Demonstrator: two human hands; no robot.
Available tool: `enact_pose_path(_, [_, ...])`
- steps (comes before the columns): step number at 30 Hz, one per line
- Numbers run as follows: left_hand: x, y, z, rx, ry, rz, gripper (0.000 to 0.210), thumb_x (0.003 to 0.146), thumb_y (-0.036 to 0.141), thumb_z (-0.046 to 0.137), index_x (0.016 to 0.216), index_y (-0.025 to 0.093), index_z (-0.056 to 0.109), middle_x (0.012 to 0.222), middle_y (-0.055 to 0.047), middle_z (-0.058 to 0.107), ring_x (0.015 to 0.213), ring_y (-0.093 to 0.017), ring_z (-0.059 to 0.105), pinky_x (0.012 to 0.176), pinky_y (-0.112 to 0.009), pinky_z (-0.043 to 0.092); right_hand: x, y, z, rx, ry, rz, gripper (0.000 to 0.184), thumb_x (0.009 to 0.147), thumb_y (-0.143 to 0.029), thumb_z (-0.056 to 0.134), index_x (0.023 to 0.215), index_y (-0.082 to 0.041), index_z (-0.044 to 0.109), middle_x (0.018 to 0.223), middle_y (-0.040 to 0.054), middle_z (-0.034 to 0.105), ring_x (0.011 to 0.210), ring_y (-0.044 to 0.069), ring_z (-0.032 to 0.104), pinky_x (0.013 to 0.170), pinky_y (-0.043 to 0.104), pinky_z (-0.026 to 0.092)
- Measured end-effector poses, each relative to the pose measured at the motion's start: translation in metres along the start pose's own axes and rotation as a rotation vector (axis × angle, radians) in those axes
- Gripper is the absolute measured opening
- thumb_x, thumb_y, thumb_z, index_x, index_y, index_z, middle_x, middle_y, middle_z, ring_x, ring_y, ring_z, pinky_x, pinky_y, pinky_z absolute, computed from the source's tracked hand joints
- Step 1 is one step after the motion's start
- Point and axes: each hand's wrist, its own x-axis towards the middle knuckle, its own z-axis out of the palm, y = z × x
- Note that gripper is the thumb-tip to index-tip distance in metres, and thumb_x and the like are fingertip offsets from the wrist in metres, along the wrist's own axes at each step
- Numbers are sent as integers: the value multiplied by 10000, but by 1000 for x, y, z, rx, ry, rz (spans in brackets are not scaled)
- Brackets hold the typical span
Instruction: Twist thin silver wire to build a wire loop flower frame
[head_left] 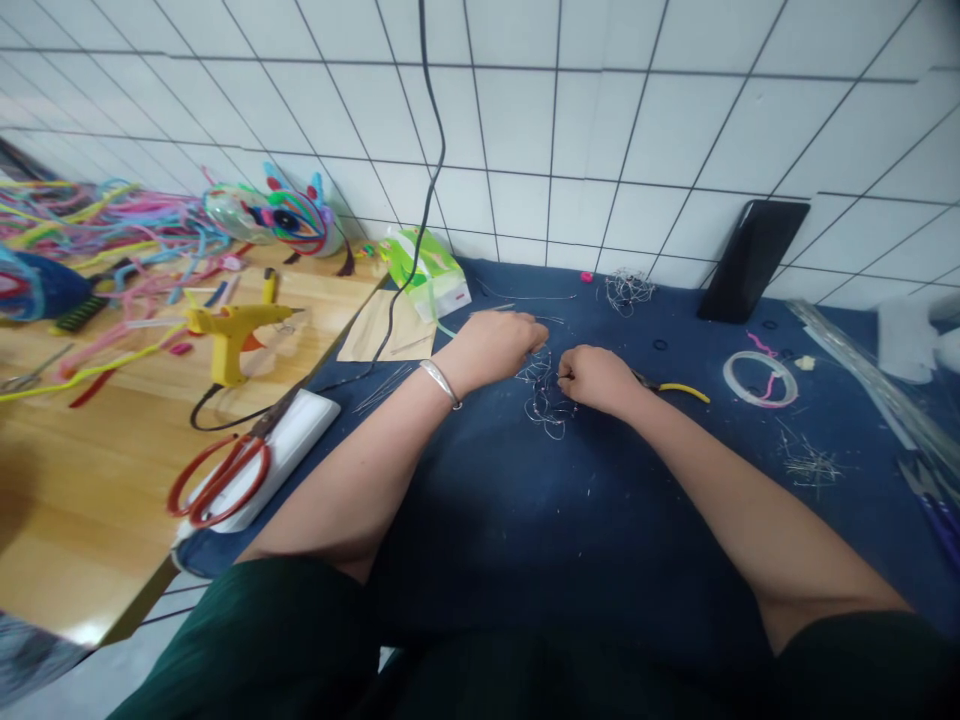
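the person's right hand (600,378) rests low, fingers curled in toward the thumb, beside a loose tangle of fine wire (553,412); whether a strand is pinched there is too small to tell. the left hand (506,345) arches over from the other side, wrist bent, fingers drawn down and partly hidden, so its grip cannot be told. the tangle lies on the dark cloth between and just below them, perhaps so that both sets of fingertips can get at it.

yellow-handled pliers (684,390) lie just beyond the right wrist, seemingly kept within easy reach. a second wire bundle (628,290) sits back near the wall, likely out of the way. a phone (754,262) leans upright there, its screen dark.

the dark blue surface (495,560) meets a wooden table (330,290) on the left, where a yellow glue gun (238,340) stands near a heap of coloured strands (112,225). white tiles (517,120) line the wall behind.
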Motion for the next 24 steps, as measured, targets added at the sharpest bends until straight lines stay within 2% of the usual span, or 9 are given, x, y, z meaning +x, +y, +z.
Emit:
enact_pose_path(5, [0,0,0,22,-2,-7,152,775,102,465,823,171,592,840,-47,614,753,-152,574,584,-266,322,-1,-3,4,-36,53,8,136,728,-238,514,785,-181,624,879,89,658,704,189,592,544,280,326])
enact_pose_path(9, [-1,-2,-2,43,23,-43,152,788,118,463,845,173,593,847,-50,614,706,-147,561,561,-276,294,0,2,-3,29,98,22,92,704,-254,535,726,-185,591,831,73,638,678,171,561,543,280,320])
enact_pose_path(16, [-5,-7,-21,39,177,-214,131,811,146,471,859,175,589,837,-56,608,739,-163,557,574,-285,303,-4,4,-40,187,356,26,37,724,-212,512,700,-198,537,770,36,600,707,151,534,616,292,372])
enact_pose_path(20, [-11,-13,-35,21,242,-283,135,803,156,479,869,178,594,847,-53,609,744,-156,546,581,-274,319,0,-4,-62,239,402,-10,35,735,-194,502,711,-202,526,756,31,605,714,151,538,646,303,388])
enact_pose_path(24, [-19,-19,-47,1,291,-295,147,801,154,475,890,180,589,876,-53,612,767,-153,542,612,-271,351,6,-17,-81,258,387,-37,24,748,-188,498,741,-204,514,755,34,616,700,151,543,647,307,395])
